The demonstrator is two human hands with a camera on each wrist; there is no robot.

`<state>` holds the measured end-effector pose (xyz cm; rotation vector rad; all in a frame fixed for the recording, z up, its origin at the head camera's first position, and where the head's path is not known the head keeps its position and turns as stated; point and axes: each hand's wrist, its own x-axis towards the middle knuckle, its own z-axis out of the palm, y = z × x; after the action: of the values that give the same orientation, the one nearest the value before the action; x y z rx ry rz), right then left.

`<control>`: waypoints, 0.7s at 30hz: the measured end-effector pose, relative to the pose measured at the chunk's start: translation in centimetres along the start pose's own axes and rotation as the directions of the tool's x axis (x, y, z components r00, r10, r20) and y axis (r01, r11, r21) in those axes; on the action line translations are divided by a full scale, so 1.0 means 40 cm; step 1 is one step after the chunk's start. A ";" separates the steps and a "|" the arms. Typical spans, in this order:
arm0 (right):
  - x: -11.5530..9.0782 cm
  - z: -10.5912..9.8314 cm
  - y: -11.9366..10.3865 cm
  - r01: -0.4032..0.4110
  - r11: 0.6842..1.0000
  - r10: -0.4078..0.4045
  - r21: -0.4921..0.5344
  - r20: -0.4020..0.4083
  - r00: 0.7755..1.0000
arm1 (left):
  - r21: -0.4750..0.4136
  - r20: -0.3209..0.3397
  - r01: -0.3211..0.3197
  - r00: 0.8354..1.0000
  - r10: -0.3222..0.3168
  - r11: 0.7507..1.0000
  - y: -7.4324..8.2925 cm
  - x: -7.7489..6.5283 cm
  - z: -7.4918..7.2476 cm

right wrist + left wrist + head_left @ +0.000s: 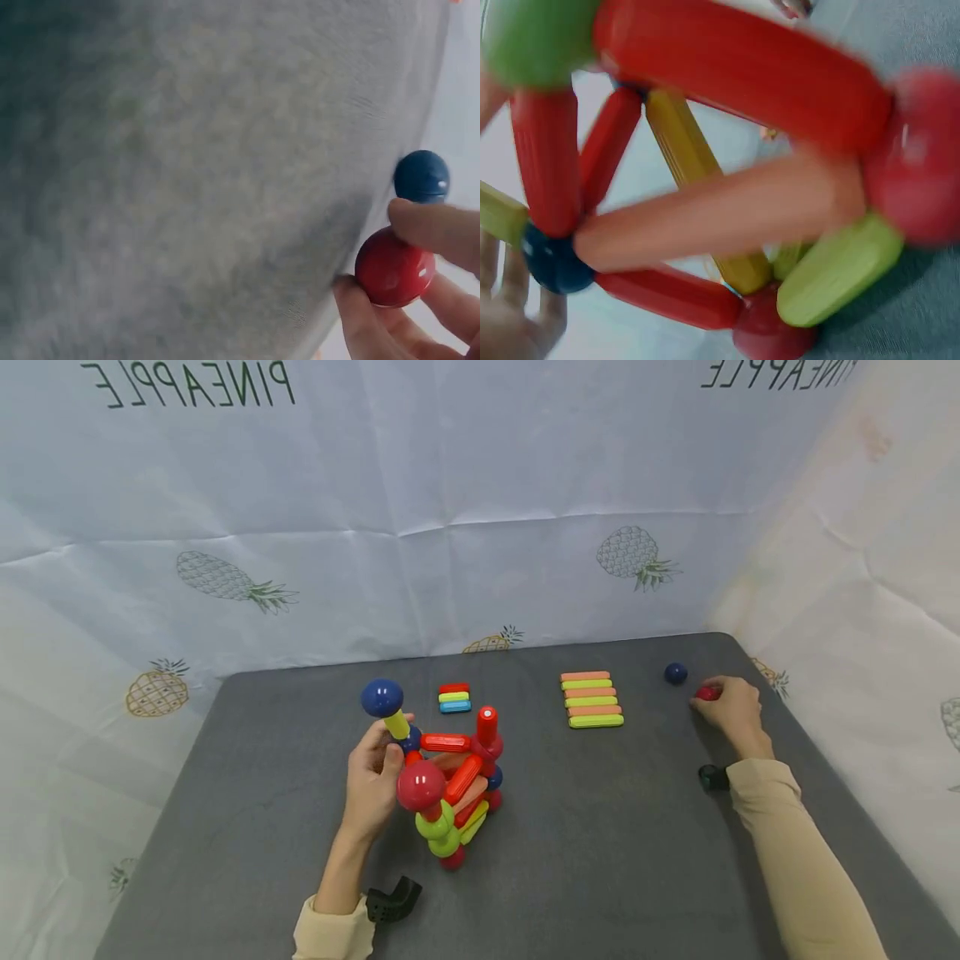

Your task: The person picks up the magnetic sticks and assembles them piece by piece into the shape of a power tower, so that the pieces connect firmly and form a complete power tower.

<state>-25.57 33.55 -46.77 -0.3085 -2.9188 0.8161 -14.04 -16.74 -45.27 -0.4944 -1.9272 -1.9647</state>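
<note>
A frame built of coloured rods and balls [462, 779] stands at the middle of the table, and my left hand [372, 781] grips its left corner near a dark blue ball [409, 740]. A yellow rod rises from that corner with a larger blue ball [382, 698] on top. At the front corner sits a big red ball [421, 786] over green pieces. Far to the right, my right hand [733, 710] pinches a small red ball [394, 266] between thumb and fingers. Just beyond it lies a loose dark blue ball [421, 177].
Behind the frame lie short red, yellow and blue rods [454, 697] side by side. Longer orange and green rods [592, 700] form a row right of centre. The grey table [585, 852] meets a white pineapple-print cloth [450, 585] at its back edge.
</note>
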 end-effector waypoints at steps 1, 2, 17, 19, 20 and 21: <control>-0.005 -0.002 -0.002 -0.002 1.000 0.002 0.009 -0.009 1.000 | 0.013 -0.046 0.015 0.999 -0.014 1.000 0.002 0.000 0.003; -0.010 -0.004 -0.005 -0.003 1.000 0.003 0.017 -0.020 1.000 | 0.019 -0.091 0.027 0.996 -0.025 0.999 0.006 0.000 0.005; -0.175 -0.074 -0.367 0.498 0.787 -0.393 0.365 -0.324 0.860 | -0.027 -0.124 -0.224 0.968 0.219 0.974 0.179 -0.011 -0.012; -0.204 -0.072 -0.421 0.562 0.710 -0.446 0.424 -0.347 0.825 | -0.001 -0.040 -0.181 0.983 0.181 0.984 0.199 -0.019 -0.024; -0.218 -0.071 -0.444 0.585 0.671 -0.466 0.456 -0.354 0.810 | 0.025 0.005 -0.161 0.987 0.161 0.987 0.206 -0.022 -0.031; -0.231 -0.070 -0.465 0.605 0.633 -0.484 0.482 -0.363 0.796 | 0.063 0.052 -0.149 0.988 0.146 0.987 0.211 -0.026 -0.038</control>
<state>-19.28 17.36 -35.02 0.5088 -2.1899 1.3752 -9.15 -18.44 -38.38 -0.6515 -1.9184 -1.8059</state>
